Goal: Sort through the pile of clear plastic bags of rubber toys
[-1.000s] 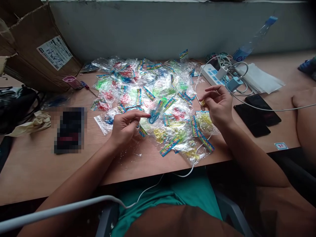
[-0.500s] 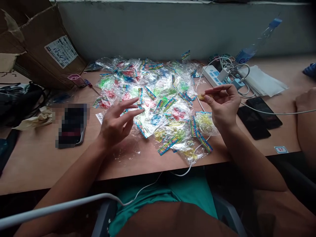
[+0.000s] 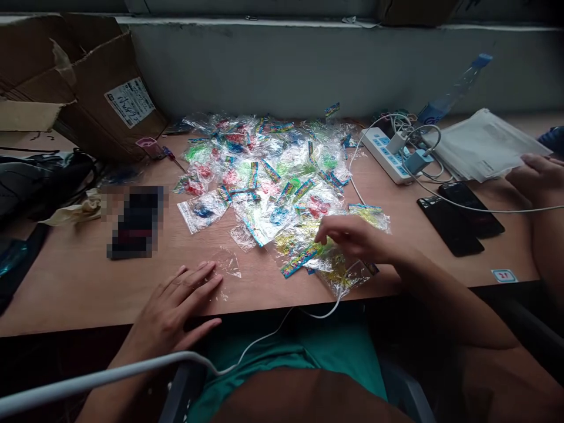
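My left hand [image 3: 178, 302] lies flat near the table's front edge, its fingers stretched out and holding nothing. Just past its fingertips are small scraps of clear plastic [image 3: 233, 267]. My right hand [image 3: 352, 238] is over the near right part of a pile of clear plastic packets [image 3: 268, 170], fingers curled and pressed together; what they hold, if anything, I cannot make out. Below it lies a packet with yellow contents [image 3: 339, 276], and beside its fingertips a blue patterned header strip [image 3: 299, 261]. A small packet with a dark blue item [image 3: 205, 210] lies at the pile's left.
On the left are a pixelated phone [image 3: 134, 226], a cardboard box [image 3: 94, 88] and a screwdriver [image 3: 174, 157]. A power strip [image 3: 385, 155] with cables, two dark phones [image 3: 449, 226] and a bottle [image 3: 458, 88] stand right. Another person's hand [image 3: 540, 176] is at the white plastic bags [image 3: 484, 144].
My left hand has dropped from above the pile to the table front. My right hand has moved left and down onto the packets. The other person's hand has moved to the lifted white bags.
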Action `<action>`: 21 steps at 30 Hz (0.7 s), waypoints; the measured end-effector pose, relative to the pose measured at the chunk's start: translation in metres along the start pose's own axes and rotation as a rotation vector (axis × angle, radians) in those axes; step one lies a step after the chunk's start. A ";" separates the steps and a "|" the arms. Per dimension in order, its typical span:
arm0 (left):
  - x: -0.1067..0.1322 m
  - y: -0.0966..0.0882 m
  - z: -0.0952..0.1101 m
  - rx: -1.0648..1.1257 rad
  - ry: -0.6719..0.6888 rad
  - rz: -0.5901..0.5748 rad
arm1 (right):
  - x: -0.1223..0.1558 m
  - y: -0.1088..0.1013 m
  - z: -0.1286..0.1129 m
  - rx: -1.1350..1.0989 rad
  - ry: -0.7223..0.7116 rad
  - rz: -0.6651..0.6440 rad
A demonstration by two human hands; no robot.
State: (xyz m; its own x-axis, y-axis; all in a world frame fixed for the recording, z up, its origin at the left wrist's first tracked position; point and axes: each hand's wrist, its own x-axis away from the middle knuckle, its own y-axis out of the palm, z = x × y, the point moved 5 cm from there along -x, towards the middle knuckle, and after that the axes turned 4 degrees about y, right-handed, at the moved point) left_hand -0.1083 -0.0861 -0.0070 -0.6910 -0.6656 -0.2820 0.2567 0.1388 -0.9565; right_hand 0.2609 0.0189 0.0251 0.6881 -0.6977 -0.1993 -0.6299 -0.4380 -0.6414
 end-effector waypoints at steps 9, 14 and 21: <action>0.019 -0.006 0.014 -0.066 -0.013 0.132 | -0.003 0.031 0.015 0.646 -0.092 -0.058; 0.024 -0.011 0.014 -0.101 -0.034 0.200 | -0.004 0.015 0.018 0.658 -0.047 0.130; -0.028 -0.027 0.006 0.172 -0.176 0.465 | -0.003 -0.012 0.022 0.469 -0.105 0.355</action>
State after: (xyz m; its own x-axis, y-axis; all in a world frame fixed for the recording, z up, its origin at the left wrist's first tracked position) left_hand -0.0919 -0.0753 0.0270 -0.3577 -0.6777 -0.6425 0.6262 0.3363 -0.7034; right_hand 0.2747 0.0384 0.0170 0.5116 -0.6857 -0.5178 -0.6176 0.1256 -0.7764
